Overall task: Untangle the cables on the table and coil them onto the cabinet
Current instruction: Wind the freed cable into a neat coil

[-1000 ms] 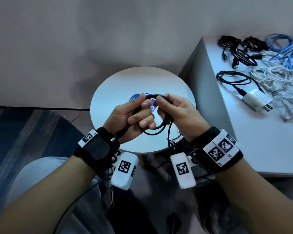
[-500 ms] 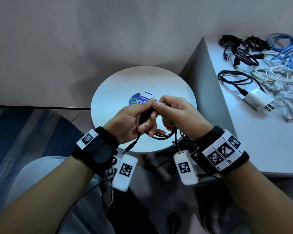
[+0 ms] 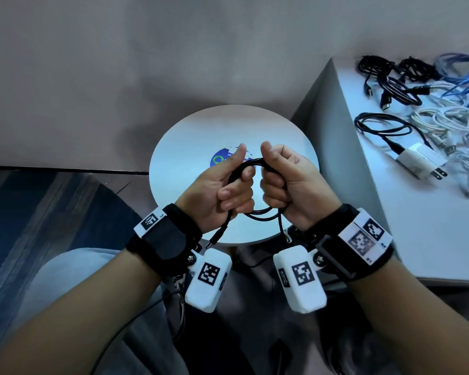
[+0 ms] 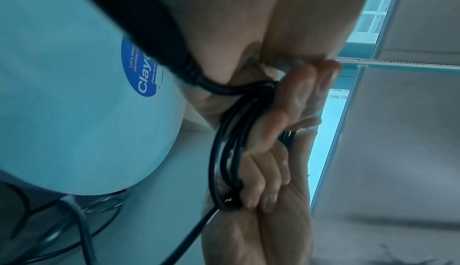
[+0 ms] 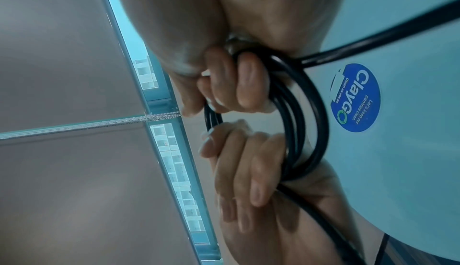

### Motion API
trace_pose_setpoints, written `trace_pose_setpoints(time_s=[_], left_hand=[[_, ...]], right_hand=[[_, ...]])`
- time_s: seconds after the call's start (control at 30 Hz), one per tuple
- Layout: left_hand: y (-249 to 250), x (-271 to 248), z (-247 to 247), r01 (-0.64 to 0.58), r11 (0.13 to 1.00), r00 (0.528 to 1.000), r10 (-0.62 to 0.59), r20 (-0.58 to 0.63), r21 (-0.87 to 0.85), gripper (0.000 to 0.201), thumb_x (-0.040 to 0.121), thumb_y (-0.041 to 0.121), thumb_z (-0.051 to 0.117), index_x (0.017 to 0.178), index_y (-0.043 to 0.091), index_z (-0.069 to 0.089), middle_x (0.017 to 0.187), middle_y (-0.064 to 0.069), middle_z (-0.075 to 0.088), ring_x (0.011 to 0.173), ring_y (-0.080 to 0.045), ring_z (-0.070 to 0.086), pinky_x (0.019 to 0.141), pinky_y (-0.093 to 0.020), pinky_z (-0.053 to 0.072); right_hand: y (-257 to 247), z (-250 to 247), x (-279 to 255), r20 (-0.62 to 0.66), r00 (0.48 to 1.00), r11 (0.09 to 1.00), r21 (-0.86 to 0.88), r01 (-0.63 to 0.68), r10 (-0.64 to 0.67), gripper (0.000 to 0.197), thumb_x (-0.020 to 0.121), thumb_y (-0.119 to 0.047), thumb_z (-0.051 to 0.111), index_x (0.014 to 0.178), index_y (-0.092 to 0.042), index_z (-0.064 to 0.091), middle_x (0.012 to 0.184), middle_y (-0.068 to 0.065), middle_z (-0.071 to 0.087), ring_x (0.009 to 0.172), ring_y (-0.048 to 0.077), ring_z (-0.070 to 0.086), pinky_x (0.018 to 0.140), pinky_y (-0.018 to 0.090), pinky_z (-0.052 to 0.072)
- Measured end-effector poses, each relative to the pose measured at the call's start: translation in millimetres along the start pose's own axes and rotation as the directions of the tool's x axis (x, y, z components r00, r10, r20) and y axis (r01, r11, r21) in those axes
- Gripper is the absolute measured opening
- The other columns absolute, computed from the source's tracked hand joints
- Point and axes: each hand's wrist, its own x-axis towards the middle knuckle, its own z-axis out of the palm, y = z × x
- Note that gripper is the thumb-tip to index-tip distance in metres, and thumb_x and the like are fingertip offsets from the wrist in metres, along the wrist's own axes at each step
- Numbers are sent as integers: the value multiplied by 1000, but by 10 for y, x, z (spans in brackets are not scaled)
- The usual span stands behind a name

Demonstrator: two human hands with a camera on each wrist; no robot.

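A black cable (image 3: 253,164) is wound into a small coil that I hold over the round white table (image 3: 184,147). My left hand (image 3: 228,186) grips the coil's left side, thumb raised. My right hand (image 3: 280,182) grips the right side, thumb up too. One plug end (image 3: 215,239) hangs below my left wrist. In the left wrist view the coil (image 4: 221,151) runs through the curled fingers (image 4: 296,100). In the right wrist view the coil's loops (image 5: 302,123) pass under the right fingers (image 5: 239,86). The grey cabinet (image 3: 423,244) stands at the right.
On the cabinet top lie black coils (image 3: 390,82), blue cables (image 3: 460,74), white cables (image 3: 450,123) and a white charger (image 3: 420,161) with a black lead. A blue sticker (image 3: 219,159) marks the table. My knee (image 3: 73,269) is at lower left.
The hands, pinched close together on a flattened bundle before, now sit as two fists side by side with thumbs lifted. The coil has opened into a rounder loop between them.
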Motion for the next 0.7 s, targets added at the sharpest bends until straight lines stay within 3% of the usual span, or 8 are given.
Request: trace_pose_setpoints(time_s=[0.07,0.2,0.27,0.37,0.43,0.5,0.6,0.7], left_hand=[[10,-8,7,21,1000,999,-22,31,17,45,98,46,41,68,17,59,35,10,28,29,-5,28,46,-22,37],[47,0,26,41,994,985,-58,164,102,45,102,40,36,79,11,63,38,9,36,36,-6,31,54,-24,40],[48,1,26,45,995,977,-62,205,86,45,103,41,35,77,15,61,39,11,36,38,-6,32,55,-24,40],[46,-2,26,10,1000,987,-7,159,-17,45,104,43,36,71,20,57,40,13,33,36,-4,32,53,-23,41],[69,9,-8,-66,988,992,80,98,-137,46,106,41,32,74,18,57,42,12,30,36,-5,33,55,-23,45],[122,14,-83,-145,958,982,169,78,-247,44,109,35,28,90,12,59,48,9,34,41,-5,38,64,-24,51],[197,9,-168,-225,929,966,252,56,-296,43,110,28,26,125,-2,52,57,8,43,53,-6,49,82,-27,55],[213,12,-174,-303,926,953,299,-55,-223,46,111,27,26,134,-8,45,57,9,41,62,-6,58,87,-28,56]], right_hand=[[-20,-25,-1,26,1000,1000,-7,8,-8,30,87,-38,64,72,-22,44,57,0,20,40,7,14,35,17,17],[-52,-59,-22,50,998,998,-50,27,-25,27,92,-38,60,78,-22,43,72,23,17,40,8,14,36,16,17],[-63,-53,-30,46,999,998,-46,31,-29,27,92,-38,59,77,-22,43,68,21,16,38,7,16,35,17,18],[-40,-11,-17,7,997,996,-21,81,-81,26,97,-34,54,79,-18,47,56,3,36,41,12,32,39,23,34],[7,1,16,-24,994,993,-47,105,-107,20,103,-28,49,89,-13,51,64,5,52,51,20,49,53,32,50],[92,3,42,-42,996,971,-227,71,-83,16,106,-25,45,100,-13,54,69,7,60,56,26,59,61,38,55],[258,20,30,15,1000,823,-567,30,-26,20,108,-31,39,113,-24,57,64,4,63,50,24,61,57,36,53],[319,23,-21,102,994,574,-817,64,33,29,106,-43,37,131,-37,52,64,3,67,63,16,65,69,35,51]])
